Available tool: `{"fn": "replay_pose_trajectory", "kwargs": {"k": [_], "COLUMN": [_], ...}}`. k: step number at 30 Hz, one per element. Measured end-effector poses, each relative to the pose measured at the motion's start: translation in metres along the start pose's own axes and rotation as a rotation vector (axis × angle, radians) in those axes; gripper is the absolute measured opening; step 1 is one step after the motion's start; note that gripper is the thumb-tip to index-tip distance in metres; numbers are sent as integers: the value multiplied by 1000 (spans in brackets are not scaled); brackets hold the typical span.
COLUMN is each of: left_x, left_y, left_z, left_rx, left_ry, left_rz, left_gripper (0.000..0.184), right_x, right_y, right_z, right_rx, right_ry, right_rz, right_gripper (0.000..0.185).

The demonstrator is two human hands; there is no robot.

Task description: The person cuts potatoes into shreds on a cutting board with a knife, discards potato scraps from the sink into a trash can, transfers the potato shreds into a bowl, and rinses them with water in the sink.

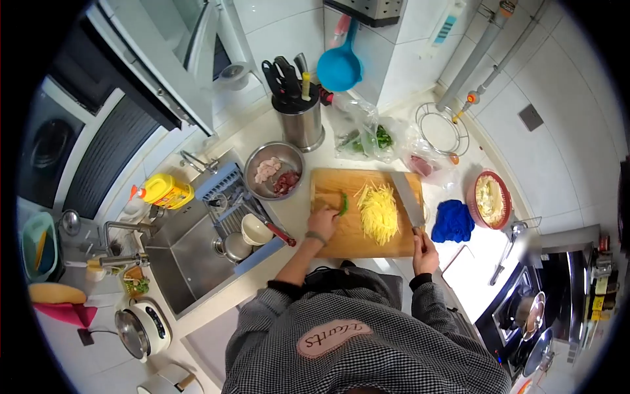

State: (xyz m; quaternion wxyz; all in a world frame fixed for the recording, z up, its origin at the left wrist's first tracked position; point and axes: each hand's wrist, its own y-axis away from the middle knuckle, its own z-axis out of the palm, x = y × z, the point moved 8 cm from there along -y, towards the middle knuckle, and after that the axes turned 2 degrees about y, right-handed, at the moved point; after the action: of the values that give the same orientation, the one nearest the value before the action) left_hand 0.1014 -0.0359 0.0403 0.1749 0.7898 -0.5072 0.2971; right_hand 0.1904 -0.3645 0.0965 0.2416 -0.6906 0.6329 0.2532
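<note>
A wooden cutting board (335, 246) lies on the counter before me, with a heap of yellow shreds (378, 215), perhaps potato, in its middle. At the board's left side, my left hand (321, 223) has its fingers closed at the lower end of a small curved green chili pepper (344, 204). My right hand (426, 255), at the lower right corner, is wrapped round the handle of a kitchen knife (408, 199). Its broad blade rests along the board's right side, to the right of the shreds and apart from the pepper.
Behind the board's left corner stands a steel bowl (249, 181) of pale and dark red meat. A knife block (299, 128) and plastic bags (359, 117) are farther back. Right are a blue cloth (453, 221), a red bowl (472, 203) and the stove (508, 308); left is the sink (187, 262).
</note>
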Motion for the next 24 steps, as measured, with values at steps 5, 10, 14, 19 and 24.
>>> {"fn": "replay_pose_trajectory", "kwargs": {"k": [5, 10, 14, 19, 24], "left_x": [-8, -12, -51, -92, -204], "left_y": [-23, 33, 120, 238, 308], "left_z": [4, -156, -336, -584, -791], "left_rx": [127, 447, 799, 1116, 1080], "left_ry": [-126, 3, -160, -836, -1449], "left_rz": [-69, 37, 58, -115, -609], "left_gripper": [30, 29, 32, 37, 44], "right_x": [15, 26, 29, 20, -29], "right_y": [-6, -18, -21, -29, -9], "right_z": [17, 52, 67, 70, 92], "right_rx": [127, 205, 254, 323, 302], "right_ry": [-25, 79, 281, 296, 61], "right_rz": [-65, -219, -264, -161, -344], "right_gripper": [33, 31, 32, 34, 33]}}
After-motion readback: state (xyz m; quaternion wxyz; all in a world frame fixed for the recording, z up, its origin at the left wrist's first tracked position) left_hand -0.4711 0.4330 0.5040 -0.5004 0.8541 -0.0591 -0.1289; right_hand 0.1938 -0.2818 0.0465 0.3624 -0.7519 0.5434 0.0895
